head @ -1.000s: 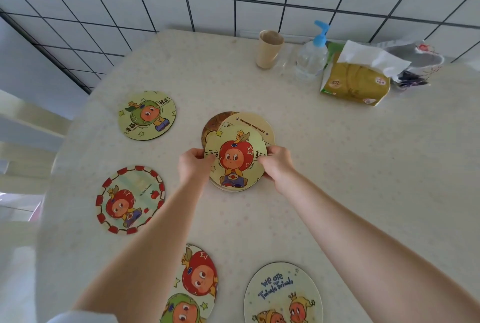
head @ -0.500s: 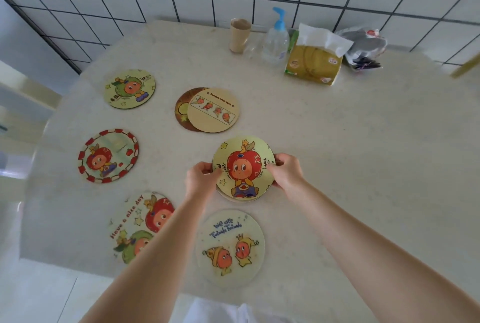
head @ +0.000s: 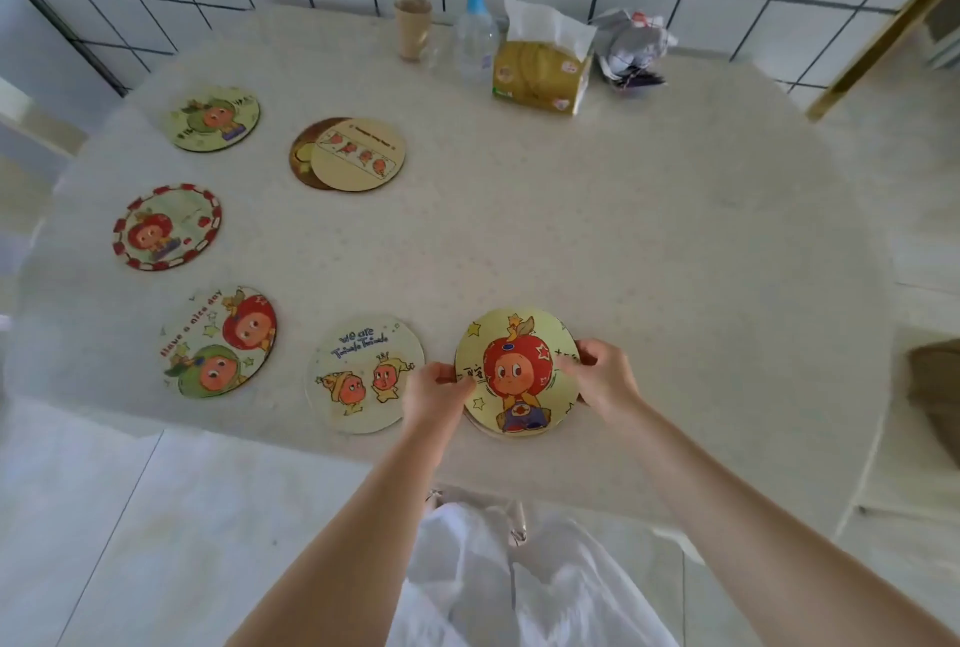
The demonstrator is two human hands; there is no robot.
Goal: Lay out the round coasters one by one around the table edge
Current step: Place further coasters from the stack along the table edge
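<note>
A round yellow coaster with a red apple-headed figure sits low over the near table edge, held on both sides. My left hand grips its left rim and my right hand grips its right rim. More rims show under it, so it may top a small stack. Several coasters lie along the left and near edge: a green-figure one, a red-bordered one, a "have a nice day" one and a "we are" one. Two overlapping coasters rest further in.
The pale speckled table stands against a tiled wall. At its far edge stand a paper cup, a pump bottle, a tissue pack and a crumpled bag. A chair is at the right.
Both hands carried the apple coaster from the middle pile toward me and to the right, down to the near edge beside the "we are" coaster. Two coasters stayed behind in the middle.
</note>
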